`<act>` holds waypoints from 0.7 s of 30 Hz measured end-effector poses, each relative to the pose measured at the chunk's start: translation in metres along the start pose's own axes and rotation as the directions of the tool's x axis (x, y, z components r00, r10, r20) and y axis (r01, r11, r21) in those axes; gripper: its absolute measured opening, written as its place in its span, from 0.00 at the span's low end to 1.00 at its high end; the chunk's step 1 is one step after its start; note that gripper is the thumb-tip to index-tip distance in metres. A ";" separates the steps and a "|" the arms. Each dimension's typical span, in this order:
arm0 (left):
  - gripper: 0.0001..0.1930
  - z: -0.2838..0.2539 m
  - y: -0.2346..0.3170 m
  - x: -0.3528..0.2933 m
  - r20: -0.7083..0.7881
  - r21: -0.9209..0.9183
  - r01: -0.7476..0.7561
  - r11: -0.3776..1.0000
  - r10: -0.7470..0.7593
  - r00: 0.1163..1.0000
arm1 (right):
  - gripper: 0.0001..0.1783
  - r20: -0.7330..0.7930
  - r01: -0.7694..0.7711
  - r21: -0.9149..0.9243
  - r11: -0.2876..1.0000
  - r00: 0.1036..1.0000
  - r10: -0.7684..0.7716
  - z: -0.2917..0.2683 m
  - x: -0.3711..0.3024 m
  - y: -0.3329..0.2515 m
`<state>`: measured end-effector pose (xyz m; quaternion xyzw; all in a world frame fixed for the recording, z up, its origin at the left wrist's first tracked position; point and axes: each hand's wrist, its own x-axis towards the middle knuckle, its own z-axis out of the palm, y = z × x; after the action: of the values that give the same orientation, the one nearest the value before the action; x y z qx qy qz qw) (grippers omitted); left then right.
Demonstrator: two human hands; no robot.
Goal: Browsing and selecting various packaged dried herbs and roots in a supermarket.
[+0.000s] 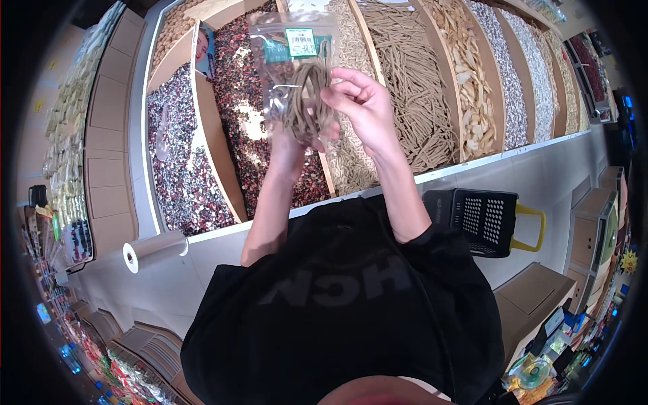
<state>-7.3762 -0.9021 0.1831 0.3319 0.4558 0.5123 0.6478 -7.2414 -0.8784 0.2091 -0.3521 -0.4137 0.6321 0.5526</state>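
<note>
Both my hands hold up a clear plastic bag (pixel 307 101) of brown, stick-like dried pieces. A white-and-green label sits near its top. My left hand (pixel 289 154) grips it from below and behind, its fingers partly hidden by the bag. At the bag's right edge, my right hand (pixel 368 111) has thumb and fingers closed on the plastic. Beneath lie bins of loose dried goods. Similar brown sticks (pixel 412 94) fill a bin to the right of my right hand. A dark red, black and white mix (pixel 239 94) lies in the bin behind the bag.
Wooden dividers (pixel 219 155) separate the bins. A plastic bag roll (pixel 155 252) is at the display's front left edge. On the right stands a black shopping basket (pixel 482 223) with a yellow handle. Packaged goods (pixel 74 135) line the far left.
</note>
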 end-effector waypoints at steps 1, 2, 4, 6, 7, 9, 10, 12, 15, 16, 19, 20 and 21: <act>0.28 -0.020 -0.009 0.010 -0.008 -0.137 -0.046 0.989 0.045 0.999 | 0.20 -0.032 0.090 -0.036 0.995 0.995 -0.091 0.002 0.001 0.002; 0.30 -0.020 0.001 0.005 0.033 -0.308 -0.110 0.945 0.126 0.991 | 0.20 -0.052 0.177 -0.081 0.981 0.982 -0.181 0.000 0.001 0.001; 0.32 -0.035 0.000 0.004 0.000 -0.331 -0.158 0.930 0.168 0.986 | 0.20 -0.057 0.196 -0.124 0.973 0.977 -0.204 -0.003 0.001 0.003; 0.30 -0.029 0.009 0.001 0.059 -0.203 -0.244 0.948 0.261 0.964 | 0.20 -0.071 0.230 -0.185 0.956 0.967 -0.246 -0.003 0.000 0.006; 0.28 -0.027 0.012 0.000 0.127 -0.070 -0.336 0.939 0.343 0.931 | 0.21 -0.090 0.207 -0.150 0.967 0.971 -0.222 -0.004 0.001 0.005; 0.16 -0.023 0.013 0.001 0.094 -0.085 -0.335 0.938 0.343 0.935 | 0.21 -0.090 0.206 -0.155 0.966 0.971 -0.222 -0.002 -0.001 0.002; 0.14 -0.020 0.014 0.000 0.071 -0.087 -0.322 0.943 0.329 0.942 | 0.21 -0.092 0.208 -0.162 0.965 0.970 -0.225 -0.002 -0.001 0.002; 0.14 -0.016 0.011 -0.001 0.045 -0.080 -0.323 0.943 0.327 0.944 | 0.21 -0.086 0.215 -0.149 0.965 0.969 -0.230 -0.004 -0.001 0.003; 0.12 -0.016 0.009 0.000 0.028 -0.072 -0.316 0.946 0.318 0.948 | 0.21 -0.103 0.197 -0.176 0.965 0.971 -0.217 -0.005 -0.003 0.003; 0.12 -0.017 0.008 0.001 0.035 -0.072 -0.307 0.949 0.310 0.950 | 0.21 -0.102 0.199 -0.171 0.965 0.971 -0.218 -0.005 -0.003 0.003; 0.11 -0.018 0.006 0.002 0.003 -0.057 -0.301 0.952 0.301 0.954 | 0.21 -0.097 0.197 -0.168 0.966 0.972 -0.215 -0.004 -0.002 0.004; 0.11 -0.018 0.005 0.002 0.002 -0.057 -0.303 0.951 0.304 0.953 | 0.21 -0.098 0.194 -0.173 0.966 0.972 -0.212 -0.004 -0.002 0.004; 0.11 -0.019 0.004 0.002 0.007 -0.056 -0.298 0.953 0.299 0.954 | 0.21 -0.096 0.195 -0.172 0.966 0.972 -0.213 -0.004 -0.002 0.005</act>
<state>-7.3954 -0.9001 0.1798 0.3833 0.3814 0.6137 0.5754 -7.2400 -0.8797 0.2029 -0.3866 -0.4657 0.5152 0.6069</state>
